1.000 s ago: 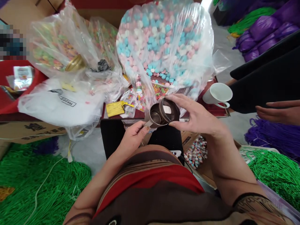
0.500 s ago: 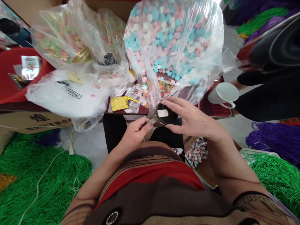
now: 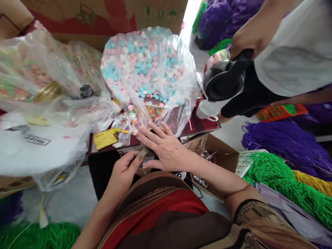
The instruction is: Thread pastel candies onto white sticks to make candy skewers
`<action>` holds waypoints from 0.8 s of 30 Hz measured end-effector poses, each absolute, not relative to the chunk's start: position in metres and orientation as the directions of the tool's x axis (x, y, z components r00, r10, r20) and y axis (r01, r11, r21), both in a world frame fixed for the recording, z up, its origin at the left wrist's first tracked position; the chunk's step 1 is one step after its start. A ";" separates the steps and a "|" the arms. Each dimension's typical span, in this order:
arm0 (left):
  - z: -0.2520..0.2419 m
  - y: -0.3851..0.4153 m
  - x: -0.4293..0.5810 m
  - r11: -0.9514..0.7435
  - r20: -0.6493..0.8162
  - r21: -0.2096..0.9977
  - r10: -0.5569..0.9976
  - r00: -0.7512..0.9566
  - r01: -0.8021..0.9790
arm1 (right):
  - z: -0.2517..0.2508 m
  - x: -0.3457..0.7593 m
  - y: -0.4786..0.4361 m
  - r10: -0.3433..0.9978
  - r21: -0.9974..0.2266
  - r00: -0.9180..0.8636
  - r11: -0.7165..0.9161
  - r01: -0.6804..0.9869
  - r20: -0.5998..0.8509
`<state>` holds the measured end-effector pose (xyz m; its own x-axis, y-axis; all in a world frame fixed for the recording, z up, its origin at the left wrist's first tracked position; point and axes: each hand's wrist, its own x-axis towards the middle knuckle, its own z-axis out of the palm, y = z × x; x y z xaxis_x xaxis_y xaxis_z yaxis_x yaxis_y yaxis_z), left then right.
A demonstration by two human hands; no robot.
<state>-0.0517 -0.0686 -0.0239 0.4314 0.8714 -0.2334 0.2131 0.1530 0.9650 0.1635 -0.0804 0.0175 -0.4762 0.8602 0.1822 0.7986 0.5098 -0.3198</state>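
Observation:
My left hand [image 3: 127, 169] is closed, with thumb and fingers pinching the shiny handle of a metal lidded mug [image 3: 142, 153] at the table's front edge. My right hand [image 3: 166, 148] lies over the mug's dark lid, its fingers splayed on the far side and the thumb on the near side. It covers most of the mug, so the lid is largely hidden. Just beyond my fingers is a bundle of yellow twist ties [image 3: 106, 139], beside small printed packets [image 3: 123, 136]. A large clear bag of pink, blue and white candies [image 3: 155, 62] stands behind.
At right, another person's hand [image 3: 254, 34] holds a kettle [image 3: 225, 79] tilted over a white mug [image 3: 207, 110]. Bags of colourful candy [image 3: 23, 69] and a white plastic bag [image 3: 38, 148] fill the left. A cardboard box [image 3: 228, 152] and green cords [image 3: 290, 183] are lower right.
The view has swung to the right. My right hand has turned and spread further over the mug's lid. The other person's kettle has come over the white mug.

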 end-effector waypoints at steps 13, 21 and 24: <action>-0.022 -0.066 -0.046 0.270 -0.306 0.952 0.839 0.450 0.144 | 0.030 0.179 -0.087 0.881 -0.468 -0.354 0.467 0.750 0.313; -0.023 -0.067 -0.041 0.269 -0.311 0.950 0.841 0.444 0.156 | 0.014 0.190 -0.098 0.858 -0.589 -0.175 0.466 0.660 0.483; -0.024 -0.068 -0.043 0.300 -0.324 0.946 0.849 0.418 0.123 | 0.010 0.192 -0.103 0.860 -0.693 -0.028 0.429 0.579 0.509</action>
<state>-0.0429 -0.0680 -0.0235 0.4176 0.8490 -0.3238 0.1229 0.3003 0.9459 0.1916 -0.1033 0.0098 -0.0280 0.8602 0.5092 0.5794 0.4291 -0.6929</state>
